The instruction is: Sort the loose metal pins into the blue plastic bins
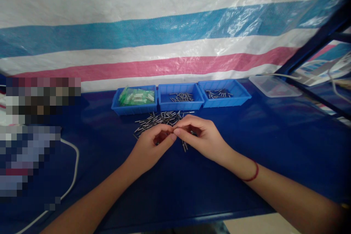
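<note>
My left hand (153, 144) and my right hand (204, 137) meet fingertip to fingertip above the blue table, each closed in a pinch. Whatever sits between the fingertips is too small and too covered to make out. Just behind and beneath the hands lies a loose pile of thin metal pins (161, 118), shiny with dark parts, that look like rivets. A few of them show below the right hand's fingers. A red cord bracelet (257, 172) circles the right wrist.
Three blue bins stand in a row behind the pile: the left bin (134, 109) has green-and-white packets (137, 97), the middle bin (181, 106) and right bin (227, 101) metal pins. A clear plastic lid (275, 87) lies right. A white cable (77, 157) curves left, near a blurred-out area.
</note>
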A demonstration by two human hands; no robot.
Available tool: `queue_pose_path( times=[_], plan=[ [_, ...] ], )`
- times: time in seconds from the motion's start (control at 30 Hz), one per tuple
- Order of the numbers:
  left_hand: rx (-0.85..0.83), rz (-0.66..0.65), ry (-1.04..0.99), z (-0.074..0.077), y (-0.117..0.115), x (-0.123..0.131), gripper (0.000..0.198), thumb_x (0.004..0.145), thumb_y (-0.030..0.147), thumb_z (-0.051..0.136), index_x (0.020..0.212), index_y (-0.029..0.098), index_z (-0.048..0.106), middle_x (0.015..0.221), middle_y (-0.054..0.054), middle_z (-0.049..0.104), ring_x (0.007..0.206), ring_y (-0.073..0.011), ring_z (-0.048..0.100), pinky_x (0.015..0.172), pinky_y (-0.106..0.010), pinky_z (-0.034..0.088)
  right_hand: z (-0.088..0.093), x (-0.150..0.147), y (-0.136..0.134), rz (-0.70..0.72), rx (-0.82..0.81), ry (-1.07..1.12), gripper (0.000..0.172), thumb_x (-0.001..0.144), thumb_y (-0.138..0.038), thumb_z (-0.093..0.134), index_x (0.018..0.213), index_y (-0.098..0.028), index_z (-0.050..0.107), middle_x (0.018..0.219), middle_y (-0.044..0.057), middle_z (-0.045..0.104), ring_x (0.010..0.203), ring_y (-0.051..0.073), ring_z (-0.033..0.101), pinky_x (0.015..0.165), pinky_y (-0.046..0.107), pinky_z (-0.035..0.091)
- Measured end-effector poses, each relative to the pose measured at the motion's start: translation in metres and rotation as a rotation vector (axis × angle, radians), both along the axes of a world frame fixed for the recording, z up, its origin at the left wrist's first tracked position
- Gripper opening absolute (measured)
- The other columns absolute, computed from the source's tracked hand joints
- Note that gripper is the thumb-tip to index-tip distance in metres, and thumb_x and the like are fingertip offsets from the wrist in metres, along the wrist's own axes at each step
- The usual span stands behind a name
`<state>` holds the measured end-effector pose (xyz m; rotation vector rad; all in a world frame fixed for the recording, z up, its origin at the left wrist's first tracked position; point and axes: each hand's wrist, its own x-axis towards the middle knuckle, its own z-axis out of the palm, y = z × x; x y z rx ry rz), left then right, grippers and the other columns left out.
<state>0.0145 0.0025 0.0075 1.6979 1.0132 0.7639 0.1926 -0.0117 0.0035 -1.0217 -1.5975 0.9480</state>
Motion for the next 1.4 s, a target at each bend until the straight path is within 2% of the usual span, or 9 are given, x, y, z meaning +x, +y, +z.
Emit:
queue_pose_path(
  times=[0.17,0.3,0.6,0.77,0.87,1.0,1.13,1.27,1.4],
  plan=[
    [0.050,0.109,-0.084,-0.005,0.003,-0.002,0.013,0.079,0.026,0.066,0.088,0.018,0.062,0.078,0.000,0.061,0.068,-0.0115,0.057,0.061,-0.021,0.046,0.000,0.001,0.001,-0.019,0.071,-0.055,0.010,0.082,-0.024,0.062,0.087,-0.017,0.068,0.073,0.002,0.061,0.056,0.010,0.047,0.051,0.025,0.039],
    [0.095,0.160,-0.127,-0.009,0.004,-0.004,0.014,0.077,0.025,0.068,0.089,0.019,0.063,0.083,0.000,0.063,0.072,-0.0126,0.060,0.063,-0.022,0.048,-0.003,0.002,0.004,-0.012,0.113,-0.112,0.010,0.083,-0.023,0.061,0.088,-0.018,0.068,0.070,0.002,0.059,0.059,0.011,0.049,0.054,0.025,0.040],
    [0.067,0.150,-0.151,-0.002,0.001,-0.003,0.018,0.077,0.027,0.068,0.092,0.020,0.062,0.078,0.001,0.062,0.068,-0.0114,0.059,0.061,-0.020,0.047,-0.002,0.002,0.003,0.074,0.099,-0.168,0.017,0.088,-0.026,0.055,0.086,-0.018,0.070,0.079,0.004,0.065,0.068,0.013,0.056,0.061,0.027,0.043],
    [0.107,0.120,-0.057,0.002,0.001,-0.008,0.023,0.085,0.031,0.061,0.105,0.021,0.059,0.078,0.002,0.059,0.069,-0.0107,0.058,0.064,-0.021,0.047,-0.002,0.011,0.014,-0.106,-0.184,0.185,0.020,0.085,-0.037,0.059,0.085,-0.019,0.069,0.070,0.000,0.059,0.061,0.011,0.051,0.057,0.025,0.041],
    [0.210,0.112,0.067,0.007,0.002,-0.012,0.021,0.089,0.031,0.055,0.108,0.022,0.059,0.084,0.000,0.061,0.071,-0.0115,0.059,0.065,-0.022,0.046,0.001,0.028,0.027,-0.257,-0.246,0.489,0.021,0.081,-0.041,0.064,0.090,-0.022,0.067,0.064,-0.004,0.050,0.052,0.008,0.043,0.049,0.022,0.036],
    [0.464,-0.057,0.288,0.010,0.003,-0.013,0.017,0.090,0.025,0.052,0.102,0.020,0.063,0.088,-0.003,0.065,0.081,-0.0148,0.060,0.075,-0.027,0.046,0.005,0.050,0.041,-0.350,-0.325,0.735,0.028,0.076,-0.047,0.067,0.092,-0.024,0.063,0.058,-0.006,0.042,0.047,0.007,0.036,0.044,0.021,0.032],
    [0.741,-0.292,0.509,0.005,0.001,-0.010,0.022,0.091,0.027,0.051,0.106,0.027,0.067,0.111,-0.005,0.064,0.103,-0.0226,0.054,0.089,-0.038,0.039,0.005,0.054,0.043,-0.343,-0.399,0.745,0.031,0.077,-0.051,0.060,0.088,-0.023,0.062,0.058,-0.005,0.042,0.045,0.008,0.035,0.043,0.024,0.031],
    [0.841,-0.394,0.657,-0.004,-0.006,-0.003,0.031,0.093,0.040,0.047,0.122,0.036,0.057,0.138,-0.001,0.051,0.117,-0.0289,0.046,0.090,-0.045,0.034,0.002,0.041,0.037,-0.270,-0.465,0.719,0.025,0.077,-0.046,0.059,0.082,-0.021,0.062,0.058,-0.004,0.044,0.045,0.009,0.035,0.043,0.025,0.030],
    [0.881,-0.445,0.667,-0.009,-0.011,0.005,0.030,0.095,0.038,0.043,0.121,0.034,0.058,0.141,0.001,0.049,0.119,-0.0260,0.046,0.092,-0.045,0.030,0.001,0.029,0.031,-0.243,-0.500,0.732,0.019,0.077,-0.037,0.062,0.074,-0.018,0.064,0.058,-0.004,0.046,0.046,0.007,0.035,0.044,0.024,0.029]
  ],
)
